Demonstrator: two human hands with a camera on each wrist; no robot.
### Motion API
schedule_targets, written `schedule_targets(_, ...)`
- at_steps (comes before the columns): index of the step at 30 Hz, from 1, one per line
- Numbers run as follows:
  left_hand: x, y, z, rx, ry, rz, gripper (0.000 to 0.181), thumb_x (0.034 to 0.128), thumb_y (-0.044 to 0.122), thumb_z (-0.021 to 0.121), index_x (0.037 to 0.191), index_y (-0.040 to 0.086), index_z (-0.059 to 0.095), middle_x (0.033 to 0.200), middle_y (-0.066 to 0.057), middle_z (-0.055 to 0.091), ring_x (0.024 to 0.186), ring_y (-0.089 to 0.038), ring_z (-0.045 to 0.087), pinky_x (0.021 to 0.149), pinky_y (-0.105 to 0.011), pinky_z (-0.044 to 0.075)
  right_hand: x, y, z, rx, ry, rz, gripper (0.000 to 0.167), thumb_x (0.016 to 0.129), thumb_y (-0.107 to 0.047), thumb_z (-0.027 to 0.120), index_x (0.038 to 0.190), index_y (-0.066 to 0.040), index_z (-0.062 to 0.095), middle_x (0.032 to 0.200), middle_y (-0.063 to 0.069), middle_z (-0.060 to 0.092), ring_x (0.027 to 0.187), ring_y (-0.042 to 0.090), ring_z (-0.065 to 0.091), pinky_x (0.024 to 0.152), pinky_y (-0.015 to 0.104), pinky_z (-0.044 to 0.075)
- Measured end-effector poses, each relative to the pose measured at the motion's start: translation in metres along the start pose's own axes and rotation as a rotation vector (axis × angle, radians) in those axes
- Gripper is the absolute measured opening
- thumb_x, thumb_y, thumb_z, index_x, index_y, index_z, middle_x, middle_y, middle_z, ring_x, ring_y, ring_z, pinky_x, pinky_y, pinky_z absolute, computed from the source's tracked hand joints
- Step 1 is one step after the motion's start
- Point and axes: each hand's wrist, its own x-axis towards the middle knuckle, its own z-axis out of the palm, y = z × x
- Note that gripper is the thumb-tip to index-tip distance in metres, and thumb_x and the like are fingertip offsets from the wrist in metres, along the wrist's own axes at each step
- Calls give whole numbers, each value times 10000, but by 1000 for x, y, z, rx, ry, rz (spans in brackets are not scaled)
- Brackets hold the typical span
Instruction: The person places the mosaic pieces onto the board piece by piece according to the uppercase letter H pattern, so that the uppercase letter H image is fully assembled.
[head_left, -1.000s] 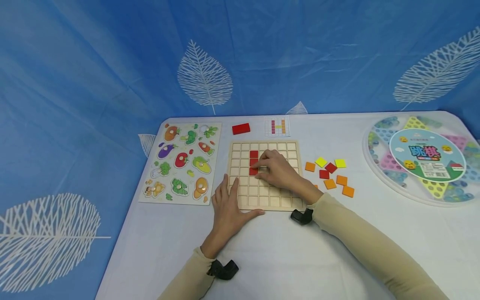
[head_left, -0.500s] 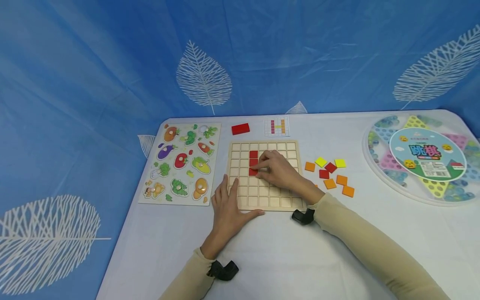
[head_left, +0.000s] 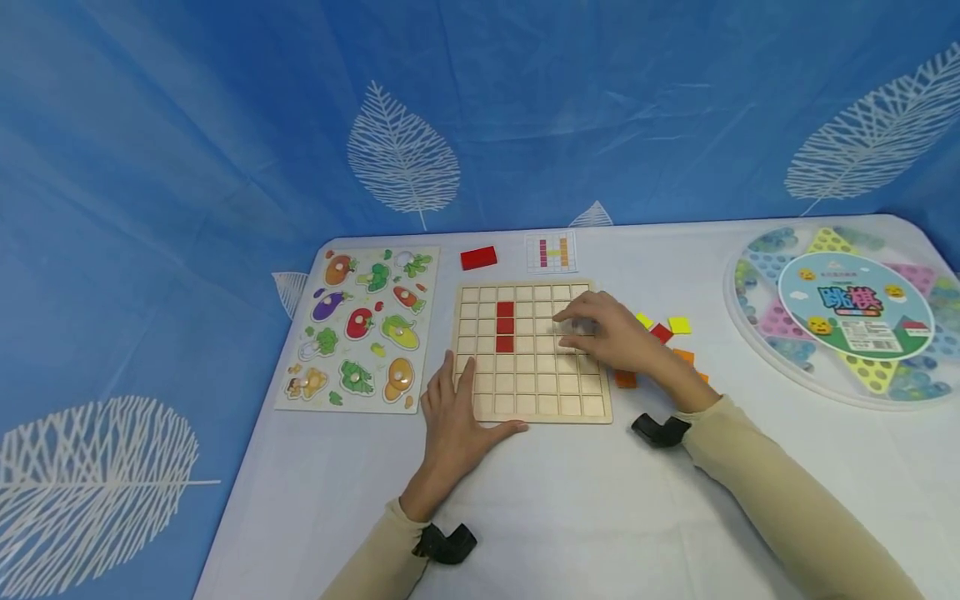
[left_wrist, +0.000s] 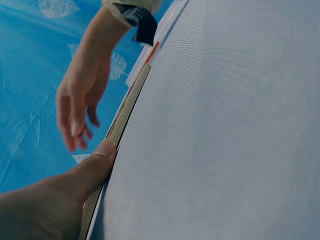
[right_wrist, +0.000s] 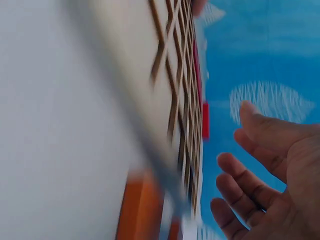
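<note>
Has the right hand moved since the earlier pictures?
Yes; in the head view, the right hand has moved rightward over the wooden grid, away from its three red tiles.

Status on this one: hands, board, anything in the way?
Left hand touching grid board. Right hand empty, over its right side. Three red tiles in one column. Right hand partly hiding loose tiles.
</note>
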Motion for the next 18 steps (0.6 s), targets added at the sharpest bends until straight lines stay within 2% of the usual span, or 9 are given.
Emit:
schedule_targets(3, 0, 0, -1, -8, 1, -3, 1144, 591, 594, 867, 1475, 41, 396, 1574, -230, 212, 1384, -388, 245, 1058, -581, 218, -15, 16, -15, -27, 32, -4, 296, 858, -174, 759, 1135, -87, 702, 1080, 83, 650, 907, 224, 529, 766, 369, 451)
schedule_targets(8, 1, 0, -2, -16, -3, -9, 1145, 590, 592, 868, 1477, 44, 395, 1581, -225, 205, 1387, -389, 243, 1057, -588, 219, -40, 37, -37, -74, 48, 49, 199, 865, -161, 751, 1050, -112, 695, 905, 19, 616, 726, 125, 492, 621, 267, 435)
schedule_targets(13, 1, -1, -2, -26, -2, -15, 1136, 590, 585, 870, 1474, 47, 402, 1581, -221, 208, 1385, -389, 241, 1058, -592, 212, -55, 50, -46, -103, 19, 80, 175, 822, -152, 792, 956, -122, 684, 819, -25, 567, 714, 110, 459, 630, 234, 418)
schedule_targets(18, 0, 0, -1, -32, 6, -4, 1133, 586, 579, 875, 1468, 41, 411, 1576, -227, 218, 1381, -393, 247, 1058, -588, 214, -64, 58, -47, -102, 9, 108, 194, 793, -98, 808, 946, -105, 687, 818, -19, 561, 740, 136, 463, 651, 222, 422)
